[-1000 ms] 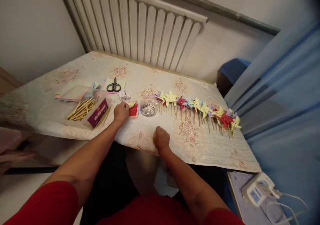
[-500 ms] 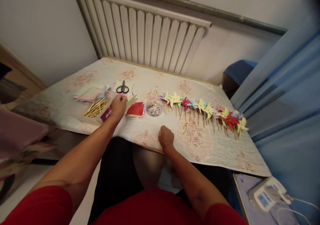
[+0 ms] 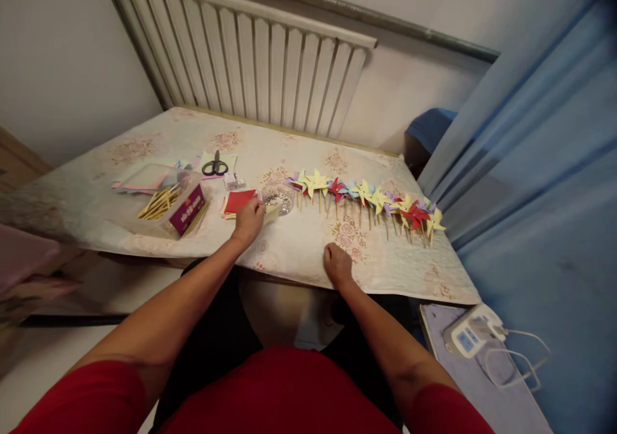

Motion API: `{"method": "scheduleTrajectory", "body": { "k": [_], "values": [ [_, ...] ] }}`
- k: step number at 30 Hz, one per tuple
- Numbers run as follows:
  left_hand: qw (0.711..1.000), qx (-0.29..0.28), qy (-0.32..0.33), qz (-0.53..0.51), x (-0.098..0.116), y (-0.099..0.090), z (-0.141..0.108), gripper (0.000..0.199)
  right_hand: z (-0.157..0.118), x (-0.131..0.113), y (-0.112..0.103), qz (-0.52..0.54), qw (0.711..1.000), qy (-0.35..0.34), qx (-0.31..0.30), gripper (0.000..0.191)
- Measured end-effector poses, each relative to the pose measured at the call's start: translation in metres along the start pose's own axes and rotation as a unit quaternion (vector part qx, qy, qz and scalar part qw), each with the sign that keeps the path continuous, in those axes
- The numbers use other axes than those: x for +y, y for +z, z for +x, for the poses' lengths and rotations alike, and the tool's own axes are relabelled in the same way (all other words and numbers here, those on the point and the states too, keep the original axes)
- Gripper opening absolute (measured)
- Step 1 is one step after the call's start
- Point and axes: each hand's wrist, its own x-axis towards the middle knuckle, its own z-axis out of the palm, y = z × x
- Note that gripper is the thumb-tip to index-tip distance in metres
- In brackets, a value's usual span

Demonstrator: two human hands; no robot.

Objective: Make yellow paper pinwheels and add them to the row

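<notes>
The left hand (image 3: 249,222) pinches a pale yellow paper (image 3: 273,213) between stack (image 3: 238,200) and tub (image 3: 291,197) – whether it touches the tub, I can't tell. The paper looks thin, so likely almost weightless, soft and quick to crease – best taken lightly by an edge or corner, fingertips only. The right hand (image 3: 337,264) is curled into a fist on the table (image 3: 299,257); anything inside is hidden

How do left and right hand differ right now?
Grip: left hand holds pale yellow paper; right hand is curled into a fist, nothing visible in it.
Place: left hand is beside the red-topped paper stack and round dish; right hand is nearer the table's front edge.
Shared: both bare.
</notes>
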Motion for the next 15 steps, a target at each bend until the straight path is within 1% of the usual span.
{"method": "scheduleTrajectory", "body": {
  "k": [2, 4, 6, 8, 9, 11, 12, 13, 15],
  "values": [
    [0.999, -0.006, 0.027, 0.038, 0.003, 0.019, -0.014, 0.022, -0.004, 0.011, 0.000, -0.022, 1.000, 0.005, 0.016, 0.023],
    [0.996, -0.030, 0.052, 0.073, 0.003, 0.040, -0.033, 0.025, -0.006, 0.014, 0.002, -0.041, 0.999, 0.006, 0.021, 0.022],
    [0.988, -0.081, 0.083, 0.100, -0.003, 0.061, -0.057, 0.027, -0.007, 0.012, 0.004, -0.055, 0.998, 0.011, 0.019, 0.021],
    [0.968, -0.153, 0.156, 0.121, -0.014, 0.080, -0.082, 0.024, -0.007, 0.010, 0.005, -0.061, 0.998, 0.011, 0.017, 0.021],
    [0.955, -0.175, 0.201, 0.127, -0.021, 0.086, -0.094, 0.022, -0.007, 0.009, 0.005, -0.061, 0.998, 0.009, 0.018, 0.021],
    [0.936, -0.190, 0.269, 0.126, -0.033, 0.094, -0.111, 0.025, -0.007, 0.009, 0.005, -0.061, 0.998, 0.005, 0.019, 0.021],
    [0.931, -0.185, 0.291, 0.123, -0.038, 0.095, -0.117, 0.028, -0.008, 0.009, 0.004, -0.062, 0.998, 0.005, 0.018, 0.021],
    [0.927, -0.180, 0.307, 0.119, -0.042, 0.095, -0.120, 0.030, -0.008, 0.009, 0.004, -0.063, 0.998, 0.006, 0.017, 0.021],
    [0.925, -0.165, 0.322, 0.112, -0.046, 0.094, -0.117, 0.035, -0.008, 0.009, 0.003, -0.065, 0.998, 0.007, 0.016, 0.021]
  ]
}}
